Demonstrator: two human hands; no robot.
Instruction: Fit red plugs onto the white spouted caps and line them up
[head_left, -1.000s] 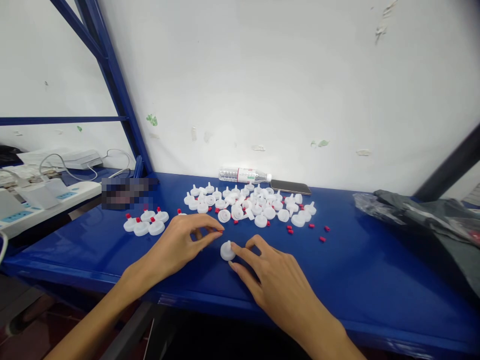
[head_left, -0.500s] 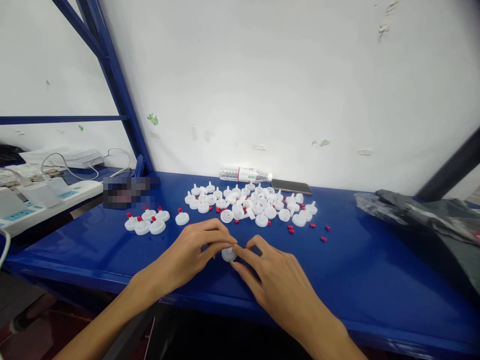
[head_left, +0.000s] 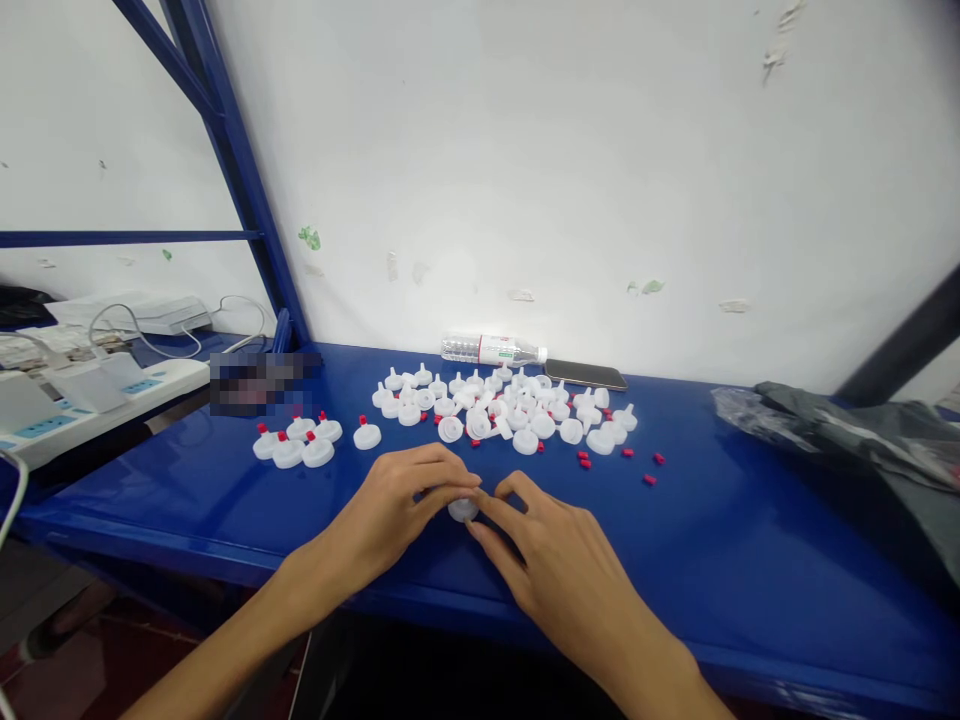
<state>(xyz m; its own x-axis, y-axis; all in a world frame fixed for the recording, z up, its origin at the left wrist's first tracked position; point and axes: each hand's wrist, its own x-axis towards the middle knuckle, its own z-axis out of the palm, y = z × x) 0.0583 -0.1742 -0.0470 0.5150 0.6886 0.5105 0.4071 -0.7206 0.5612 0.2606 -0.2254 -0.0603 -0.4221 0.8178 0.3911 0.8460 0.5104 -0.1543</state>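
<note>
A white plastic spout cap (head_left: 463, 510) stands on the blue table near its front edge, between my two hands. My left hand (head_left: 420, 490) pinches at its top from the left, and its fingers hide the spout. From the right, my right hand (head_left: 547, 535) grips the cap's round base with thumb and index finger. Whether a red tip sits under my fingertips is hidden. To the left are several white spout caps with red tips (head_left: 318, 452). Beyond my hands lies a heap of white spout caps without red tips (head_left: 525, 440), with loose red tips (head_left: 585, 463) scattered about.
A plastic bottle (head_left: 495, 350) lies along the wall beside a dark phone (head_left: 585, 375). Dark grey cloth and clear plastic (head_left: 817, 430) are at the right. A white power strip (head_left: 82, 410) with plugs and cables sits at the left, by a blue metal frame (head_left: 247, 180).
My camera view has shifted slightly, moving the scene a little to the right. Both hands stay at the same spout cap, with only slight finger movement.
</note>
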